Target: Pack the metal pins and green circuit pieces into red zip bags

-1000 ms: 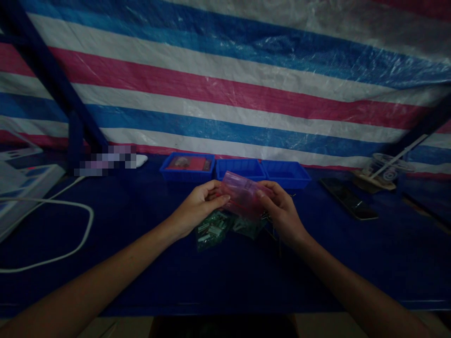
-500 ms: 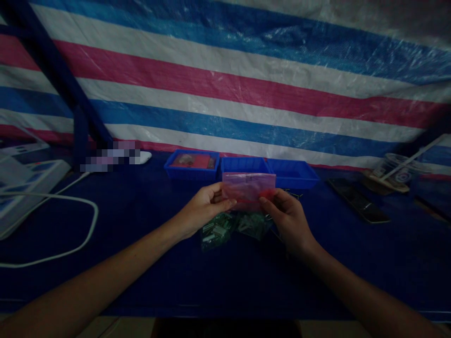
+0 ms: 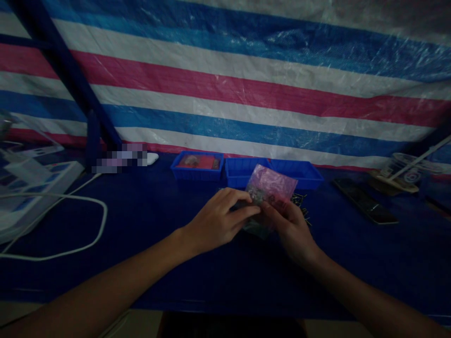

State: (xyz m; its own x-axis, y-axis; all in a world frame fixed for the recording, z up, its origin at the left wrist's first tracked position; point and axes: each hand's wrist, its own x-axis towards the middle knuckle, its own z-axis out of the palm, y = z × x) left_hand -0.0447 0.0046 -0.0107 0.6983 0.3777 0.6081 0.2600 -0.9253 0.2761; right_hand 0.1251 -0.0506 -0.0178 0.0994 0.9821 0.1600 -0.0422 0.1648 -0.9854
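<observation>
My right hand [image 3: 294, 230] pinches the lower edge of a pink plastic bag [image 3: 276, 180], which is now tilted. My left hand [image 3: 220, 218] is closed, thumb and fingers on a small clear bag of parts [image 3: 258, 196] held up against the pink bag. Its contents are blurred. Below the hands, another clear bag with a greenish look [image 3: 259, 230] lies on the table, partly covered by the fingers. Several small dark screw-like pieces [image 3: 299, 201] lie just behind my right hand.
Three blue bins stand in a row at the back: a left bin [image 3: 197, 174] with pink bags, a middle bin [image 3: 243, 173] and a right bin [image 3: 303, 173]. A phone [image 3: 366, 202] lies at right, near a plastic cup [image 3: 405, 164]. A white cable [image 3: 104, 216] loops at left.
My left hand has let go of the pink bag and taken a clear bag of parts from the table. The pink bag has tilted in my right hand. The view has shifted slightly.
</observation>
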